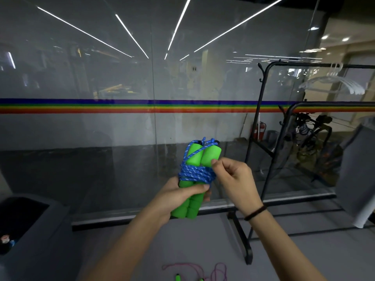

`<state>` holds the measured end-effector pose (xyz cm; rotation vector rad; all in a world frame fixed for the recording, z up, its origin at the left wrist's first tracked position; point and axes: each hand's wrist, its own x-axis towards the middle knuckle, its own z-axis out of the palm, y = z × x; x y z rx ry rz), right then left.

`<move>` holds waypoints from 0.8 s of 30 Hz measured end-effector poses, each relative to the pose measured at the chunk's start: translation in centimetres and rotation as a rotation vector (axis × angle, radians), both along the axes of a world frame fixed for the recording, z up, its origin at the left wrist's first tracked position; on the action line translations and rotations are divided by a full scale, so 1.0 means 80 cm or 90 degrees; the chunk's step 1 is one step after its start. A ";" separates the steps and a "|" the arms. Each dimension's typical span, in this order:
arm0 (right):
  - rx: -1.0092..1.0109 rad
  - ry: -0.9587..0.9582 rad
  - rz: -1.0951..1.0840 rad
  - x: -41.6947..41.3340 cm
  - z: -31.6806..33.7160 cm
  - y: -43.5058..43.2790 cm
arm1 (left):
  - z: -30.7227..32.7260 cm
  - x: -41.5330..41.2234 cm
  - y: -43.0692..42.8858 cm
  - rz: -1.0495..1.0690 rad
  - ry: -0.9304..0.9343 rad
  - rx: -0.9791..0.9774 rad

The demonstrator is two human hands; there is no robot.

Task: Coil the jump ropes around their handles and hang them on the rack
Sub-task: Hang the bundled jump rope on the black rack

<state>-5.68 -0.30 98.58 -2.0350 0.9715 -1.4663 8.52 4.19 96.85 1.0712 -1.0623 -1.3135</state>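
Observation:
Two green foam handles [194, 157] lie side by side, held upright in front of me. A blue rope [194, 173] is wound several times round their middle. My left hand [178, 196] grips the lower half of the handles from the left. My right hand [235, 180] pinches the blue rope at the right edge of the coil. The black rack [261, 110] stands to the right, its top bar level with the rainbow stripe. A second jump rope, pink [213, 269] with green handles [178, 277], lies on the floor by the bottom edge.
A glass wall [121, 122] with a rainbow stripe stands straight ahead. White hangers [332, 83] hang on the rack's upper bar at the right. A dark bin [22, 216] sits at the lower left. The rack's black foot [241, 238] reaches toward me across the grey floor.

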 end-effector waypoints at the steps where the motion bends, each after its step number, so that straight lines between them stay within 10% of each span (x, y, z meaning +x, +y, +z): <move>1: -0.008 0.006 -0.002 0.001 -0.003 0.004 | -0.006 -0.002 -0.001 0.009 -0.016 -0.006; 24: -0.137 0.209 -0.254 -0.031 -0.023 -0.057 | -0.057 -0.030 -0.085 0.096 -0.128 -0.055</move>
